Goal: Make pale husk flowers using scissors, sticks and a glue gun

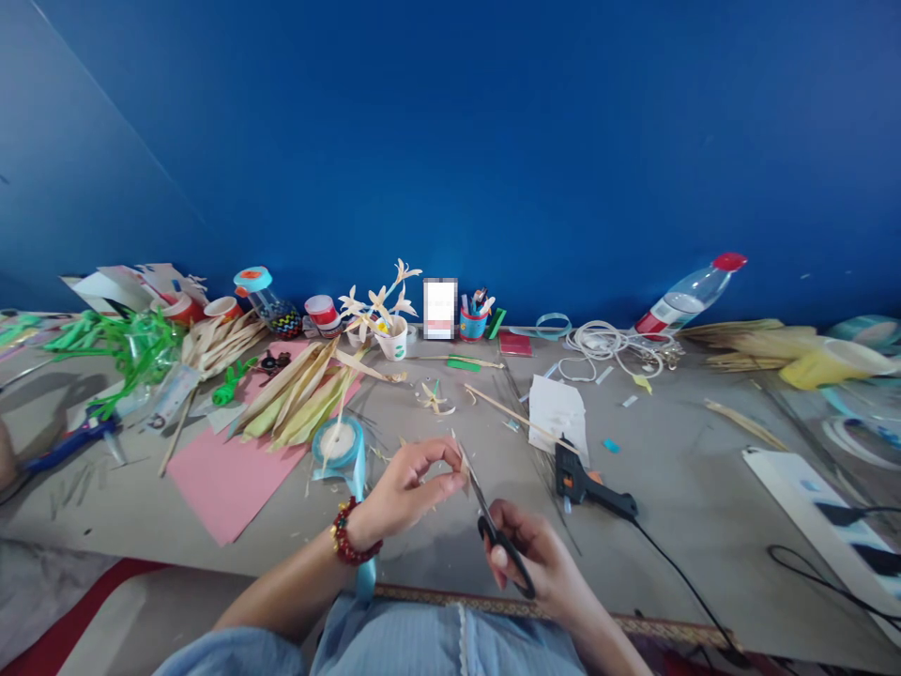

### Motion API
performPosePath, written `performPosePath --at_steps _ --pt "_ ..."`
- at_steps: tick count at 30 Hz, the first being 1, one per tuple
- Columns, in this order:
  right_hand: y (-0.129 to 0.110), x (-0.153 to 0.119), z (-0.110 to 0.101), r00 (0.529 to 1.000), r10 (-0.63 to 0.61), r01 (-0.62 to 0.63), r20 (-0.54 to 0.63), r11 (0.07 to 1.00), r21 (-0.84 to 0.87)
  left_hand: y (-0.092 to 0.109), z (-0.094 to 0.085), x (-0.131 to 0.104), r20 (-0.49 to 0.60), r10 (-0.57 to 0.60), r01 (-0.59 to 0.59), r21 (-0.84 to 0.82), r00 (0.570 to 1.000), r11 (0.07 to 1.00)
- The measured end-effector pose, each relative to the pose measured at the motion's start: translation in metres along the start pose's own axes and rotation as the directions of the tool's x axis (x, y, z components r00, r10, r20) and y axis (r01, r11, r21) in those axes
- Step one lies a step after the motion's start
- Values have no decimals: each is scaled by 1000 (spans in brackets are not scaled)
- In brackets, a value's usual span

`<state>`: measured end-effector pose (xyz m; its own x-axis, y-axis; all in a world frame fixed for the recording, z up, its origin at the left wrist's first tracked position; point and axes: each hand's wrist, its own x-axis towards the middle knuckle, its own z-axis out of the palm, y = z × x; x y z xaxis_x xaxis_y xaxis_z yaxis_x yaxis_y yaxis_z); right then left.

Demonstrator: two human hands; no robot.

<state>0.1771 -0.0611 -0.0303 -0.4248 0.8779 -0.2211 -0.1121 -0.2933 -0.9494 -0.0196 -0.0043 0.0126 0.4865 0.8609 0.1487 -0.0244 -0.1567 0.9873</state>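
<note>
My left hand (415,483), with a red bead bracelet (346,533) at its wrist, pinches a small pale piece (465,465) between thumb and fingertips. My right hand (527,549) has its fingers in the handles of black scissors (503,540). The scissor blades reach up to the left hand's fingertips, beside the pale piece. A roll of light blue ribbon (338,443) lies left of my left hand, its loose end hanging down past the wrist. Beyond my hands, a pale husk flower (435,402) lies on the grey table (436,554).
Corn husks (296,399) and pink paper (229,479) lie left. A white cup (394,340) holds husk flowers. To the right are a black glue gun (584,483), crumpled white paper (556,413), a power strip (809,507) and a tilted bottle (686,300). Another person's hand (7,460) shows far left.
</note>
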Motion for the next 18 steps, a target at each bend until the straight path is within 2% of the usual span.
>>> performPosePath --at_steps 13,18 --pt "6 -2 -1 1000 -7 8 -25 999 33 2 -1 0 38 -31 32 -15 999 999" --pt "8 -5 -7 998 -11 11 -58 1000 6 3 -3 1 47 -43 44 -23 998 999"
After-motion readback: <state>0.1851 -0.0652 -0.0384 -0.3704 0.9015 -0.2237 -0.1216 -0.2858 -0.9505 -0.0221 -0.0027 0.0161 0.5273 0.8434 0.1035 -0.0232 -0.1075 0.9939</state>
